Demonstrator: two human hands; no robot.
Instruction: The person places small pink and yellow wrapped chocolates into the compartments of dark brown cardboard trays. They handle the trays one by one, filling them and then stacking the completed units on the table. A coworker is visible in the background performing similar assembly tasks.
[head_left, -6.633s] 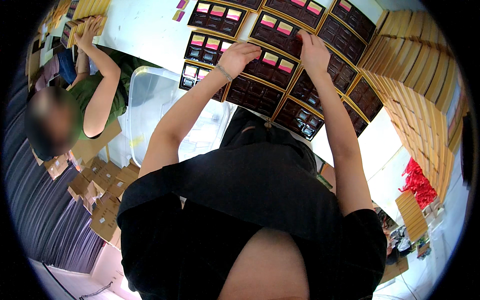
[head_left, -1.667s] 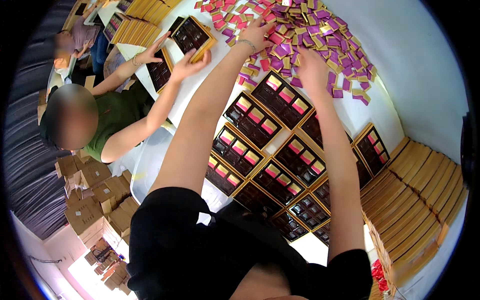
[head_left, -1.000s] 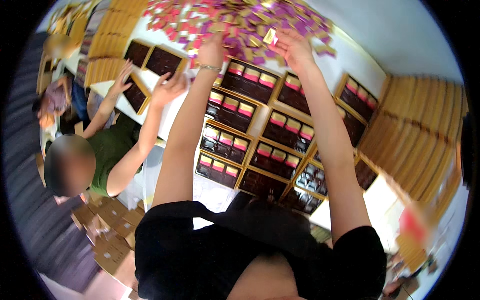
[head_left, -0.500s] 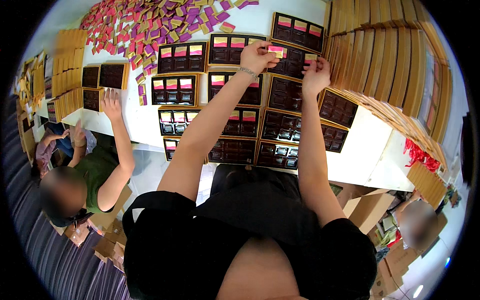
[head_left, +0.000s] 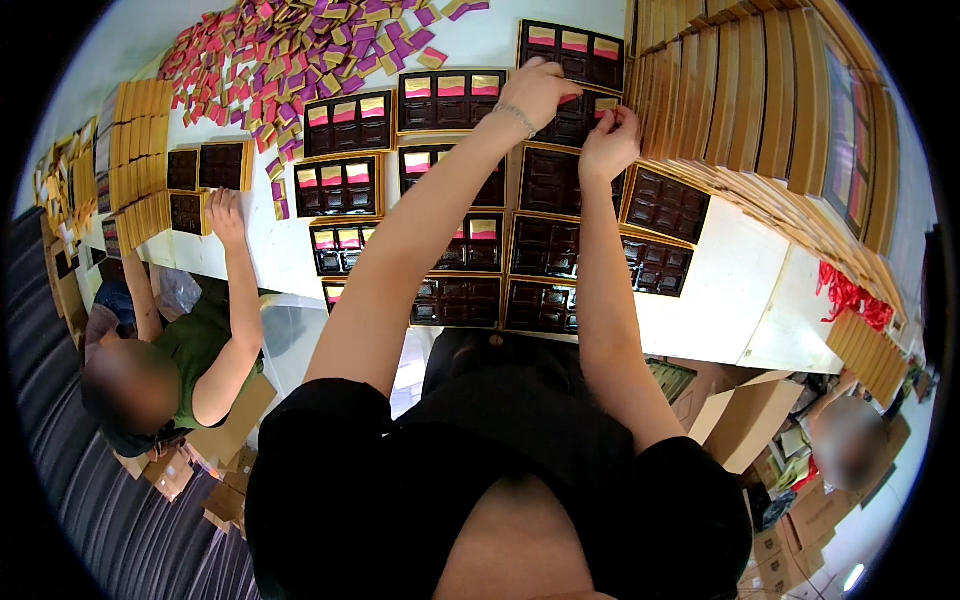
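My left hand (head_left: 538,95), a bracelet at its wrist, reaches over a dark brown compartment tray (head_left: 566,131) in the second row from the far end. Its fingers are closed at a compartment, and a bit of pink shows under the fingertips. At the same tray's right end, my right hand (head_left: 611,142) pinches a small gold-and-pink packet (head_left: 605,104). Just beyond lies a tray (head_left: 570,68) with three such packets along its far row. A tray (head_left: 436,115) left of my left hand holds three too. Nearer trays (head_left: 455,302) have bare compartments.
Loose gold, pink and purple packets (head_left: 330,45) heap at the far left. Stacked gold-edged boxes (head_left: 740,110) wall in the right side. A co-worker's hand (head_left: 226,212) touches trays at left. Red ribbon (head_left: 855,298) and an open carton (head_left: 745,420) are at right.
My left hand has lowered its packet from above the tray to a compartment. My right hand stays at the tray's right end. The whole view has shifted slightly.
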